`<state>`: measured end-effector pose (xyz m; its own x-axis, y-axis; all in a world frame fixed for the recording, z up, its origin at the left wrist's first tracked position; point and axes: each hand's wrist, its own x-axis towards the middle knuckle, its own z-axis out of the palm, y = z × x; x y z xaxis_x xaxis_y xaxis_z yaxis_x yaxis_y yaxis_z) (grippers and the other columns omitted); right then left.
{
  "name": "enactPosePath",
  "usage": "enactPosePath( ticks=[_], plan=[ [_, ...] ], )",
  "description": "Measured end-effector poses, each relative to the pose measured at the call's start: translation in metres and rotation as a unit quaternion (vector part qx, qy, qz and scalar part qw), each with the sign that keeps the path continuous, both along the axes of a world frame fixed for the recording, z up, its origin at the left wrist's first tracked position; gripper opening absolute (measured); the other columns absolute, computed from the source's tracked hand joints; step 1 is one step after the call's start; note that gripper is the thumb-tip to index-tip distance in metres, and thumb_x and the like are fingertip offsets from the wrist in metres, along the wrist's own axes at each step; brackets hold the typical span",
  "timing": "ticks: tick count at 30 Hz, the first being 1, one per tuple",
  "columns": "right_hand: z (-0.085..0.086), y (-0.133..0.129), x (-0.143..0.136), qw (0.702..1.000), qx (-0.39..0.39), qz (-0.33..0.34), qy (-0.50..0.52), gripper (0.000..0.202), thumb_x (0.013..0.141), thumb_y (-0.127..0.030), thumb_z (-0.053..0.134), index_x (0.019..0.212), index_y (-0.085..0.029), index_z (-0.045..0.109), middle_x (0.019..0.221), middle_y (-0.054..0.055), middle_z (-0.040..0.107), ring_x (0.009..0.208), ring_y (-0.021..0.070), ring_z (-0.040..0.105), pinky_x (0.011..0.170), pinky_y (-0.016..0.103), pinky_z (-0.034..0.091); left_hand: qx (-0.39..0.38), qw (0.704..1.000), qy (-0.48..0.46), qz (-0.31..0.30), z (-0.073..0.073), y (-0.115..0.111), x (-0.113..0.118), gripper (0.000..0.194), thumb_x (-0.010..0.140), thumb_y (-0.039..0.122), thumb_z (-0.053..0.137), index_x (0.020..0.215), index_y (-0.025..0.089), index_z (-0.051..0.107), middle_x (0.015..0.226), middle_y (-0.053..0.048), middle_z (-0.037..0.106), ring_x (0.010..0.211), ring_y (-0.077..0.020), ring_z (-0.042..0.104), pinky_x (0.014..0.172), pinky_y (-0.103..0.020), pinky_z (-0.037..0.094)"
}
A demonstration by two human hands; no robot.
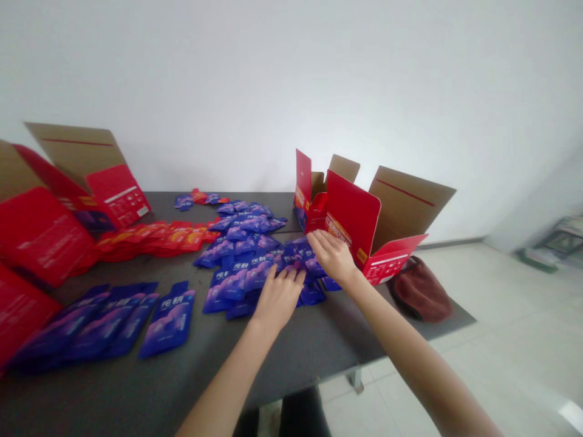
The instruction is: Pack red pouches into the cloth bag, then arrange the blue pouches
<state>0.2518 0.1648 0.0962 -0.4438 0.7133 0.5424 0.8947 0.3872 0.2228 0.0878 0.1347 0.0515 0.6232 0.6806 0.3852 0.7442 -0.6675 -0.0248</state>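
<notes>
Blue-purple pouches [237,276] lie in an overlapping heap at the middle of the dark table [204,370]. My left hand [281,294] rests on the near side of this heap, fingers slightly bent and apart, touching the pouches' surface. Over the heap's right end is my right hand [331,255], its fingers together and curled down at the pouches beside an open red box [350,218]. What those right fingers hold, if anything, is hidden.
Red-orange pouches [168,238] form a row at the left, behind more blue pouches [168,318]. Open red boxes [121,194] stand at the far left, and another open box [303,194] at the back right. A brown cloth [423,291] lies by the table's right edge.
</notes>
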Motion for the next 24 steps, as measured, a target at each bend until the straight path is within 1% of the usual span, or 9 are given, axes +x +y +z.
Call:
enactPosePath(
  ticks=[2,4,8,11,14,17,19,21,24],
  plan=[
    [-0.007,-0.01,0.001,1.0,0.005,0.019,0.014,0.034,0.091,-0.011,0.03,0.107,-0.011,0.06,0.102,0.014,0.062,0.1,0.0219,0.056,0.091,0.033,0.045,0.005,1.0,-0.012,0.003,0.003,-0.007,-0.009,0.035,0.09,0.02,0.039,0.123,0.016,0.048,0.12,-0.01,0.058,0.11,-0.0229,0.054,0.1,-0.044,0.032],
    [-0.011,-0.015,0.004,0.999,0.01,0.009,0.037,0.035,0.09,-0.011,0.029,0.108,-0.011,0.06,0.102,0.015,0.062,0.1,0.022,0.056,0.091,0.033,0.045,0.02,0.999,-0.035,0.012,0.005,-0.016,-0.024,0.036,0.091,0.021,0.037,0.125,0.017,0.047,0.121,-0.008,0.058,0.113,-0.0217,0.052,0.102,-0.043,0.032],
    [-0.009,-0.017,0.005,0.998,0.039,-0.008,0.049,0.039,0.092,-0.013,0.025,0.112,-0.014,0.058,0.104,0.012,0.062,0.104,0.0225,0.055,0.095,0.036,0.044,0.069,0.989,-0.119,0.056,-0.001,-0.032,-0.064,0.033,0.091,0.024,0.038,0.119,0.019,0.054,0.116,-0.005,0.062,0.109,-0.0202,0.055,0.1,-0.04,0.036],
    [-0.006,-0.016,-0.012,0.999,0.051,0.003,0.017,0.039,0.092,-0.013,0.024,0.111,-0.014,0.058,0.103,0.011,0.062,0.103,0.0209,0.055,0.095,0.033,0.043,0.066,0.979,-0.163,0.099,-0.007,-0.038,-0.085,0.032,0.091,0.027,0.039,0.116,0.018,0.056,0.113,-0.006,0.064,0.103,-0.0197,0.058,0.095,-0.038,0.041],
    [-0.014,-0.013,-0.039,0.998,0.022,0.029,-0.048,0.036,0.092,-0.011,0.025,0.11,-0.01,0.056,0.103,0.014,0.061,0.101,0.0218,0.055,0.093,0.035,0.044,0.056,0.974,-0.18,0.129,-0.01,-0.039,-0.091,0.033,0.09,0.027,0.039,0.115,0.016,0.057,0.111,-0.007,0.064,0.1,-0.0206,0.06,0.092,-0.037,0.044],
    [-0.033,-0.013,-0.06,0.991,-0.012,0.049,-0.121,0.031,0.089,-0.007,0.031,0.109,-0.007,0.055,0.096,0.016,0.062,0.091,0.0219,0.059,0.083,0.036,0.048,0.048,0.972,-0.182,0.139,-0.011,-0.038,-0.091,0.033,0.09,0.027,0.038,0.116,0.016,0.057,0.112,-0.008,0.064,0.101,-0.0213,0.06,0.092,-0.037,0.044],
    [-0.046,-0.016,-0.066,0.988,-0.02,0.055,-0.146,0.027,0.087,-0.005,0.036,0.105,-0.005,0.056,0.089,0.016,0.064,0.08,0.0213,0.061,0.074,0.034,0.051,0.036,0.974,-0.178,0.135,-0.011,-0.038,-0.09,0.033,0.09,0.027,0.038,0.116,0.017,0.057,0.111,-0.007,0.064,0.1,-0.0211,0.06,0.091,-0.037,0.045],
    [-0.053,-0.02,-0.067,0.985,-0.022,0.06,-0.16,0.026,0.085,-0.004,0.039,0.104,-0.003,0.056,0.087,0.017,0.064,0.075,0.0214,0.061,0.07,0.033,0.051,0.021,0.977,-0.168,0.131,-0.012,-0.037,-0.09,0.033,0.091,0.026,0.037,0.116,0.018,0.057,0.111,-0.006,0.064,0.101,-0.0209,0.06,0.091,-0.037,0.045],
    [-0.052,-0.031,-0.066,0.983,-0.02,0.061,-0.172,0.025,0.084,-0.004,0.04,0.103,-0.001,0.056,0.086,0.018,0.064,0.074,0.0227,0.062,0.069,0.034,0.05,-0.001,0.98,-0.145,0.135,-0.016,-0.033,-0.089,0.034,0.091,0.026,0.037,0.118,0.017,0.055,0.112,-0.006,0.064,0.104,-0.0215,0.058,0.092,-0.038,0.045]
  ],
)
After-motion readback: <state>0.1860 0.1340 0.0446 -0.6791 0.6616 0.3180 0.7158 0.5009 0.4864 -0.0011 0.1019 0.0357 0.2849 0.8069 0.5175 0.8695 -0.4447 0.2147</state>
